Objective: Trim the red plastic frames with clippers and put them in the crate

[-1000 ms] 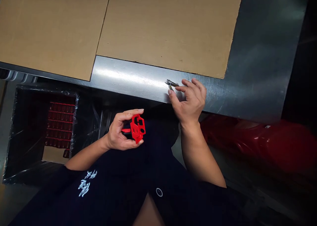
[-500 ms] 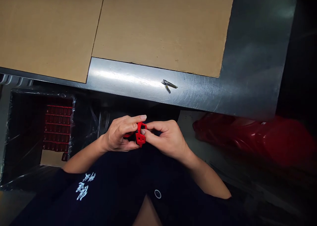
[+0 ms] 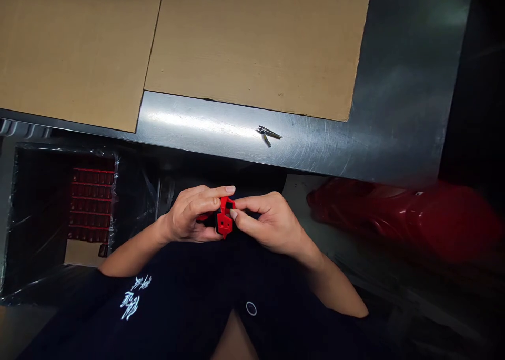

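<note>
A small red plastic part [image 3: 224,218] with square cut-outs is held over my lap, below the table edge. My left hand [image 3: 189,215] grips it from the left, thumb and fingers closed around it. My right hand [image 3: 268,223] pinches its right side with thumb and forefinger. A small metal clipper-like tool [image 3: 267,135] lies alone on the steel table [image 3: 315,144], well above both hands.
Two brown cardboard sheets [image 3: 252,44] cover most of the table. To the lower left stands a dark plastic-lined box [image 3: 39,207] with rows of red parts [image 3: 91,205]. A red plastic bag [image 3: 414,218] lies to the right, under the table edge.
My right hand left the metal tool on the table and came down to the red part, which both hands now hold. Between the last two frames the hands barely move.
</note>
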The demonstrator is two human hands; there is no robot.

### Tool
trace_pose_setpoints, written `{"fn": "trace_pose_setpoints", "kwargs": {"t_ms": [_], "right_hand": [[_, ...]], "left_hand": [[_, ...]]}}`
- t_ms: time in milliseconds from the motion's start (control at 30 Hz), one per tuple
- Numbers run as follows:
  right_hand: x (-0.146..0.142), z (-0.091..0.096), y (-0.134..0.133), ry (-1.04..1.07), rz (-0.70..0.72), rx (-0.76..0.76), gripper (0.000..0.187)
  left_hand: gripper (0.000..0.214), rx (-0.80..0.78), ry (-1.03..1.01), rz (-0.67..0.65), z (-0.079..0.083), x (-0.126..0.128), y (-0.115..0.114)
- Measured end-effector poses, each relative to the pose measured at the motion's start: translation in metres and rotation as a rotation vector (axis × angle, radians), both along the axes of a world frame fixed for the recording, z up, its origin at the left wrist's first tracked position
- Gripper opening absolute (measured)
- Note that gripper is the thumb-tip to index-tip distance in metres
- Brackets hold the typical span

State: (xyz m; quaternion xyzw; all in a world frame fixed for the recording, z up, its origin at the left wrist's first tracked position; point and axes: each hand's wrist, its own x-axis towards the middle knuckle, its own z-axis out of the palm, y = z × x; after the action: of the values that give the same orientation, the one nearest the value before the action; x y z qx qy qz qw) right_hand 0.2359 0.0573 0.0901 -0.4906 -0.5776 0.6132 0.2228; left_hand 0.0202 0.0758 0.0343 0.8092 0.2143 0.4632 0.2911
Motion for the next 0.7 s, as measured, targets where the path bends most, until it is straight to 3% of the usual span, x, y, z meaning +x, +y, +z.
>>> {"fn": "trace_pose_setpoints", "kwargs": {"t_ms": [400,700], "right_hand": [[0.0081,0.0022,0.0037,0.108,0.082,-0.076,0.024],[0.0066,0.0062,0.0035,0.012,0.09,-0.052,0.025]], "left_hand": [[0.093,-0.002,-0.009,-0.006,0.0013,-0.0015,-0.0007],[0.091,0.008,0.046,-0.024,0.0034,-0.0035,0.0]]}}
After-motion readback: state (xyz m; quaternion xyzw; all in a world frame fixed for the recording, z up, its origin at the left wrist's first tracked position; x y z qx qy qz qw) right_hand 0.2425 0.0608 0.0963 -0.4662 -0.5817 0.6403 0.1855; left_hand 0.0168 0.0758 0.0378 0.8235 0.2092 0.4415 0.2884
